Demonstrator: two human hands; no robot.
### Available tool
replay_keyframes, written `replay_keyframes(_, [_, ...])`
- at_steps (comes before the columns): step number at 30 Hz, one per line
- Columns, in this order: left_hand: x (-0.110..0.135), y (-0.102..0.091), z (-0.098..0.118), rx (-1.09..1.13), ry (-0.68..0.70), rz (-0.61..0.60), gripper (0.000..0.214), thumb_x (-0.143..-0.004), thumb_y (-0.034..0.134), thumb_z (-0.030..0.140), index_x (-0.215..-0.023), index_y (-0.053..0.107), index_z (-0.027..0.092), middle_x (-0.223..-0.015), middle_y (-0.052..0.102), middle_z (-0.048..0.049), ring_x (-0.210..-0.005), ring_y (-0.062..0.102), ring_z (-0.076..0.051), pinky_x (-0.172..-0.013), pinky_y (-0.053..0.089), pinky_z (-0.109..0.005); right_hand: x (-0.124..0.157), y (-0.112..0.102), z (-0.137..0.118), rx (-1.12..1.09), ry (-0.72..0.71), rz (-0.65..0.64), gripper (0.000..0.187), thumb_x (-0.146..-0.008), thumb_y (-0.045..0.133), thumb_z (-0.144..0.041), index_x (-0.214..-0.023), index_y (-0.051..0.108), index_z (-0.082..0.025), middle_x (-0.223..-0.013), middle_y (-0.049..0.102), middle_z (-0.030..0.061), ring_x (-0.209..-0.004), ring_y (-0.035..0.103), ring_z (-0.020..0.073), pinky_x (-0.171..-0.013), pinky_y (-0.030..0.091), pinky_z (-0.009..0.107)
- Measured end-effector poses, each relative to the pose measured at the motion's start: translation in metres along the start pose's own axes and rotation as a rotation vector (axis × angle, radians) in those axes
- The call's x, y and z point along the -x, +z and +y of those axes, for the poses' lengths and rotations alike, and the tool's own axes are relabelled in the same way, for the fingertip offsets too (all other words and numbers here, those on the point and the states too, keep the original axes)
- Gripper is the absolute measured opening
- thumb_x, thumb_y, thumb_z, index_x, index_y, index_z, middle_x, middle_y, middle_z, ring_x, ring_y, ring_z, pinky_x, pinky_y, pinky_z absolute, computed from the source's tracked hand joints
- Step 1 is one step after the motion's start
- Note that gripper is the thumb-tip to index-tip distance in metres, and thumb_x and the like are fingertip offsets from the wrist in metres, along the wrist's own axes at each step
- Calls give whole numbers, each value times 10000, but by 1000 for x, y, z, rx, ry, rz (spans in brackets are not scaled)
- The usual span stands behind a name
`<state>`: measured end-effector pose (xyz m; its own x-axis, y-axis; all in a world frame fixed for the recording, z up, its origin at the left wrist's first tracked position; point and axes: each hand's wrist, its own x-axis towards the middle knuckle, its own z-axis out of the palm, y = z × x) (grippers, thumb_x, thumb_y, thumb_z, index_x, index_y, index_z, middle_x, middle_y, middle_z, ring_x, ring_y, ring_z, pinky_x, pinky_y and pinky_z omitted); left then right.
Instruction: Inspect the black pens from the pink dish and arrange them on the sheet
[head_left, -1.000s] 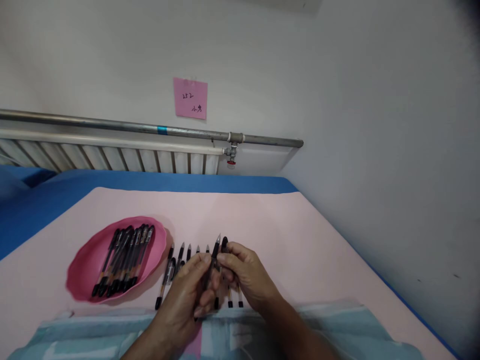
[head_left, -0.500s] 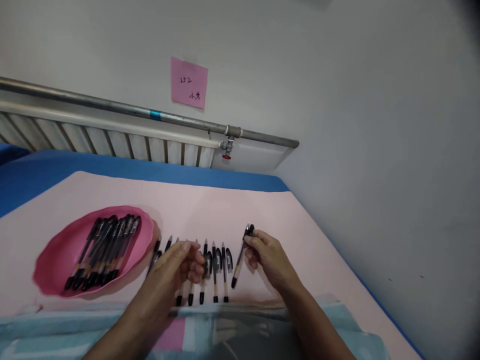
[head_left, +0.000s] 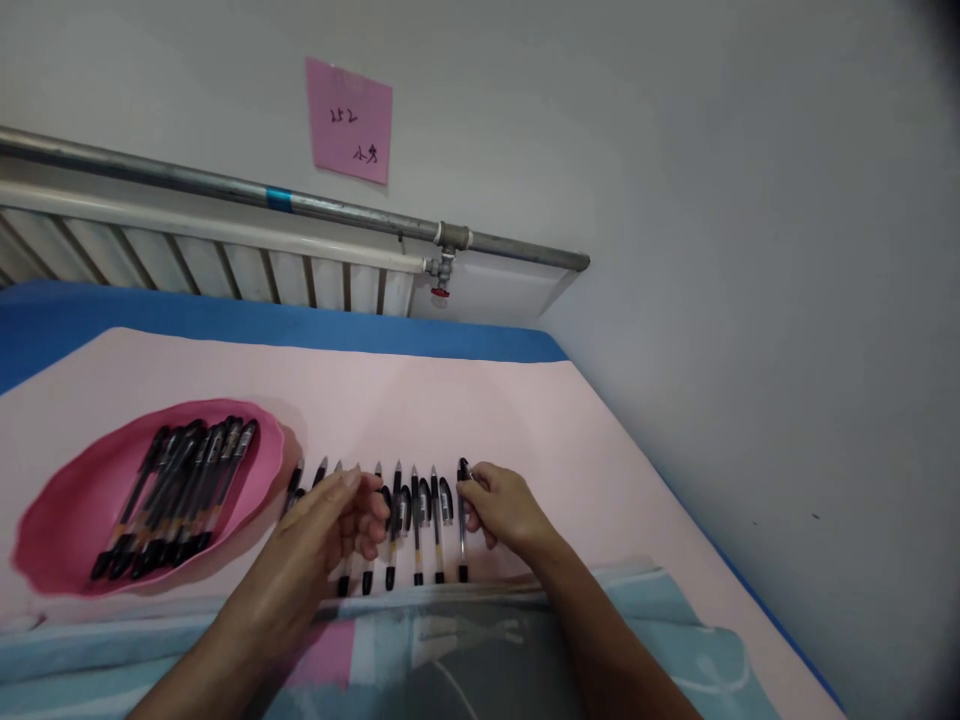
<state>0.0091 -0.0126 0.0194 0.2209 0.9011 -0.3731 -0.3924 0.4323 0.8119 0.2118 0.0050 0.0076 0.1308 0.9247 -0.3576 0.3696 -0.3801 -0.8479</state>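
Black pen [head_left: 463, 545] is now brought down in line with the row of pens [head_left: 417, 550], at the end farthest from the pink tray [head_left: 56, 540]; row seemingly lengthened by one.
One end is pinched in the right hand [head_left: 510, 505]; whether it is capped cannot be told. Left hand [head_left: 311, 540], nearer the tray, is held loosely curled, nothing seen gripped; tray-side row pens are partly hidden by it. Loose caps [head_left: 424, 502] are laid between row pens; more pens [head_left: 180, 500] are heaped in the tray.

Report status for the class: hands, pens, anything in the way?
Right hand gripping the rightmost pen. Left hand half-open, apparently empty. Uncapped pens lined up on the pink surface; left hand blocks view of some.
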Motion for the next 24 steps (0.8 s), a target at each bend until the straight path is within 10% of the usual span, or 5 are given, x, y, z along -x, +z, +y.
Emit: replay_keyframes(24, [4,1,-2,-120,1,-12,331,-772,518,464,-887,569,157,-733,599,-21,-589,528,-117,-528,407,-251,12,2,4,330,-33,-88,136,-804,421,-235,-675,419,-194,-474,451,-45,-405,513,104,-337,310,165])
